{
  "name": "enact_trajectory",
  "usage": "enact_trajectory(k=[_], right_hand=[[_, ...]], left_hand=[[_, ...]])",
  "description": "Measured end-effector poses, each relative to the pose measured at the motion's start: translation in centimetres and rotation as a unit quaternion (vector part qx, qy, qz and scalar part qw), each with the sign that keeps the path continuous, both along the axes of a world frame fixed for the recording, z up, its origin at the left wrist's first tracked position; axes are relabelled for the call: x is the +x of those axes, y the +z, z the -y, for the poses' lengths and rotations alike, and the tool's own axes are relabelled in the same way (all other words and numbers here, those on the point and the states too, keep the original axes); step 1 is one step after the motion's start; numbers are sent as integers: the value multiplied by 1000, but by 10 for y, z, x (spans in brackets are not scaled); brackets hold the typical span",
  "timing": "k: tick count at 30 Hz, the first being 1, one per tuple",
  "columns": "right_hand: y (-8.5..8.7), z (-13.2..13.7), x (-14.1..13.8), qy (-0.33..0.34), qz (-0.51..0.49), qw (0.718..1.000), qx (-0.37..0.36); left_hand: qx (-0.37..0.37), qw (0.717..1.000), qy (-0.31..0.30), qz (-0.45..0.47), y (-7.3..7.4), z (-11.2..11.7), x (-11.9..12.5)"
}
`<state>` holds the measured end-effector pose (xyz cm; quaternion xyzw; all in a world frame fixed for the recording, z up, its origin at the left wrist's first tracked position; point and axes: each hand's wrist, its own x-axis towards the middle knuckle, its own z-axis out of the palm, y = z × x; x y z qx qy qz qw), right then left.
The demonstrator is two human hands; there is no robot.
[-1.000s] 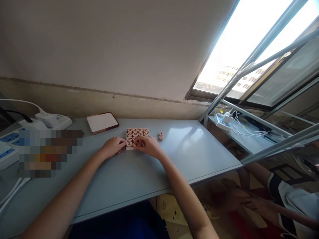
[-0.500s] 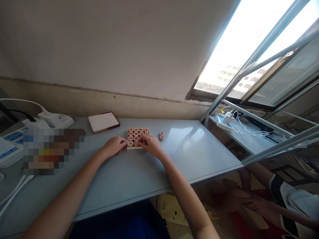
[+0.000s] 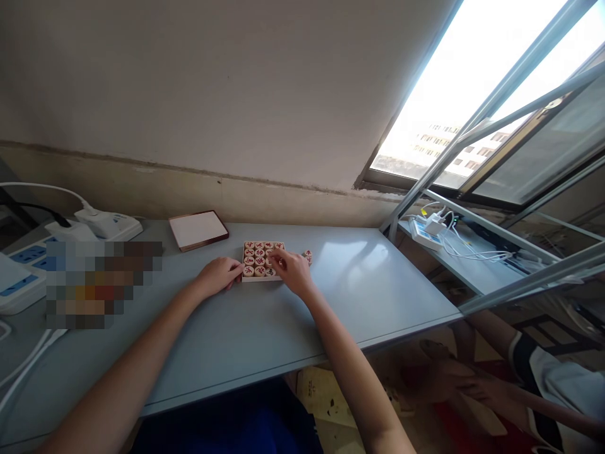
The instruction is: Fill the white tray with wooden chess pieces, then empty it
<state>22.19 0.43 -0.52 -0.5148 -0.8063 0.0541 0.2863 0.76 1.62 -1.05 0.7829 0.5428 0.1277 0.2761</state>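
Note:
A small square tray [image 3: 246,278] of round wooden game pieces with red characters [image 3: 259,253] lies on the grey table [image 3: 265,328]. My left hand [image 3: 215,276] rests against the tray's left edge, fingers curled and touching it. My right hand [image 3: 293,270] lies over the tray's right side, its fingertips on the pieces there; whether they pinch a piece is hidden. Two loose pieces [image 3: 309,255] sit stacked just right of my right hand.
A flat white lid with a brown rim [image 3: 198,229] lies behind the tray to the left. Power strips and cables [image 3: 101,222] crowd the table's left end. An open window frame [image 3: 477,126] and a ledge with chargers [image 3: 430,227] stand to the right. Another person sits low at the right [image 3: 534,378].
My right hand has moved from the tray's near edge up and right toward its far right part. My left hand has stayed at the tray's left edge.

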Motion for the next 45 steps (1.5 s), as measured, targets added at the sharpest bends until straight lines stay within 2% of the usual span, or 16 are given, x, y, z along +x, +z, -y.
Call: enact_trajectory(k=[2,4,6,8,10,12,14,16,19,21,27,36,38,41,43,45], right_hand=[[2,-3,9,-101,16,995,18],[2,-7,23,-210,53,976,18],[0,-10,38,-297,94,950,-22],[-2,-12,50,-333,118,931,-90],[-4,-12,57,-326,119,927,-140],[-3,-11,58,-289,97,941,-146],[2,-10,53,-214,51,967,-126],[7,-7,45,-99,-3,990,-104],[11,-3,31,41,-49,994,-94],[10,-1,24,75,-42,992,-95],[3,1,17,63,13,995,-73],[8,2,18,67,6,994,-81],[6,-1,22,24,12,999,-44],[-3,-9,35,-110,67,992,17],[-11,-14,46,-178,112,978,-1],[-17,-19,55,-200,124,971,-46]], left_hand=[[1,1000,0,1,0,0,0],[2,1000,1,2,0,0,1],[2,1000,1,2,0,0,1],[3,1000,0,4,0,0,0],[3,1000,-2,10,-1,0,0],[0,1000,-1,14,-1,-1,0],[-2,1000,1,13,-1,-1,0],[-1,1000,2,11,-2,-1,0],[0,1000,2,7,-2,-1,0],[0,1000,2,3,-2,-2,0],[6,1000,-3,3,-3,-2,-1],[6,1000,1,6,-3,-2,-1],[4,1000,0,8,-3,-1,-1],[3,1000,-2,12,-2,-1,-1],[2,1000,-4,12,0,0,-1],[2,1000,-4,7,1,1,-1]])
